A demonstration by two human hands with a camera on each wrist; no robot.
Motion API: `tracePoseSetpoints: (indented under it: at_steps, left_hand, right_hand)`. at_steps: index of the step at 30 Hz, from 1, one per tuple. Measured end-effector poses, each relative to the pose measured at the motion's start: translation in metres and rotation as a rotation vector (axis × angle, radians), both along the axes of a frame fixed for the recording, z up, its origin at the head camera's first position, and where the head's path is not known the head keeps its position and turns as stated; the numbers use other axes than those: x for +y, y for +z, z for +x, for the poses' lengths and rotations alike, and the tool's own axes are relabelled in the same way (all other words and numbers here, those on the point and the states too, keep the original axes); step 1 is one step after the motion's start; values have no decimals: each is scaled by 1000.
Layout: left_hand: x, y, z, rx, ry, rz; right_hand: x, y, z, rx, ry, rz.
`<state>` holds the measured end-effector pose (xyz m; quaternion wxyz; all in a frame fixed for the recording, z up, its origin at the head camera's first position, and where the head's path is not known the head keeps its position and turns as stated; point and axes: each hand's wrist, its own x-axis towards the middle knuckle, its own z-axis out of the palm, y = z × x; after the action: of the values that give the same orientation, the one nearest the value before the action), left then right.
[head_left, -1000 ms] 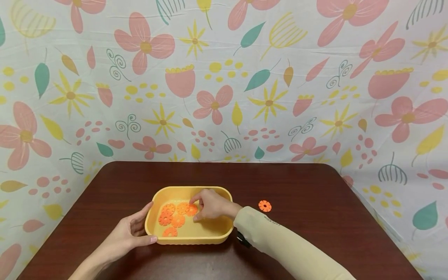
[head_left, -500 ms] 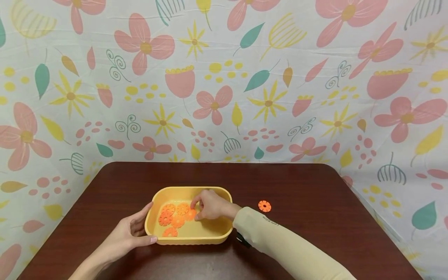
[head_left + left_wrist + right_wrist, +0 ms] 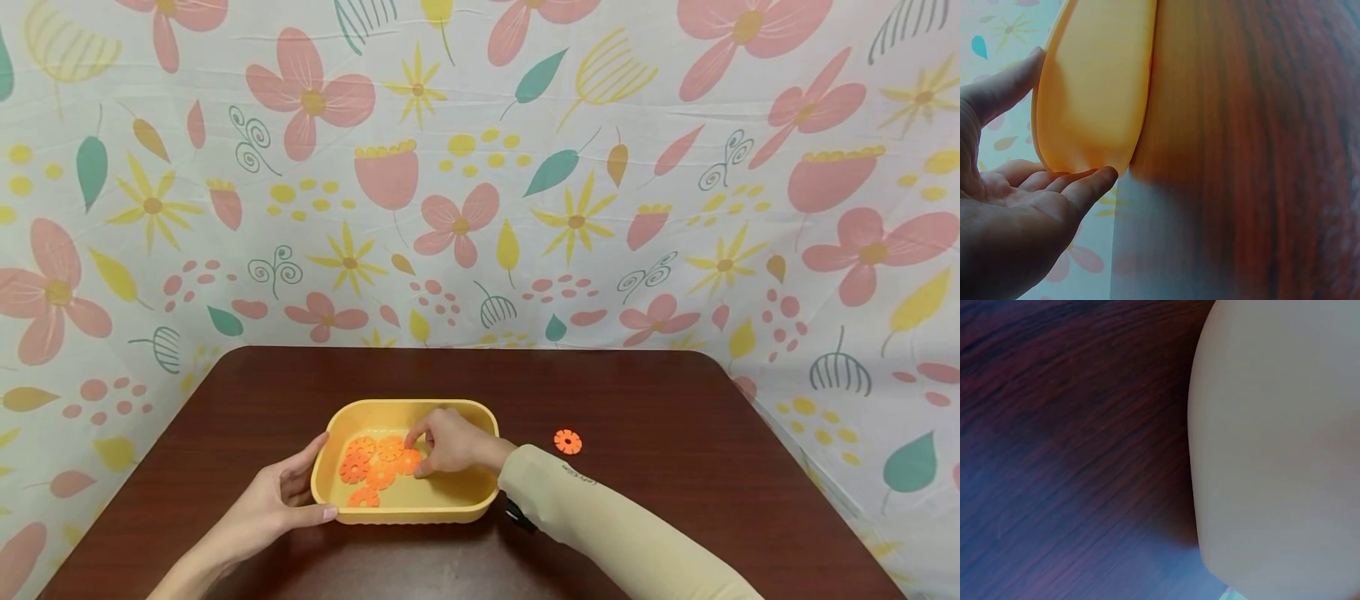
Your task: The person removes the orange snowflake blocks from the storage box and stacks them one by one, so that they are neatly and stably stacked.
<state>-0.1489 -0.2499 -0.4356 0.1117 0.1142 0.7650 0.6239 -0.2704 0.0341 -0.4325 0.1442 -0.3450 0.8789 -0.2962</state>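
Observation:
A yellow rectangular tub (image 3: 420,510) with rounded corners sits on the dark table. My left hand (image 3: 273,497) holds its left end, thumb at the front corner and fingers along the side; the left wrist view shows this hand (image 3: 1029,187) against the outer wall of the tub (image 3: 1094,81). Several flat orange notched discs (image 3: 354,469) lie inside, mostly at the left, some overlapping. My right hand (image 3: 453,442) reaches in over the right wall. Its thumb and forefinger are at opposite edges of one orange disc (image 3: 407,461), seemingly pinching it. Its other fingers are partly hidden.
Another orange notched disc (image 3: 567,442) lies on the brown wooden table (image 3: 637,467), right of the tub. A flower-patterned cloth (image 3: 480,167) hangs behind the table. A smooth pale surface (image 3: 1272,450) fills much of the right wrist view; the right hand is out of that view.
The right thumb and forefinger have shifted slightly, and the disc at their tips shows more fully and lies a little lower. The left hand and the tub stay in place.

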Motion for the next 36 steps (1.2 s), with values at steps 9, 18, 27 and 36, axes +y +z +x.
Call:
tracePoseSetpoints:
  at_steps: [9,18,27,36]
  left_hand:
    - [0,0,0,24,-7,-2]
    - [1,1,1,-14,13,-8]
    - [1,-1,0,-9,15,-6]
    - [0,-1,0,-15,22,-13]
  right_hand:
    - [0,0,0,-2,-5,0]
    - [0,1,2,8,-11,11]
    - [-1,1,6,-4,-19,26]
    - [-1,0,10,53,-9,31]
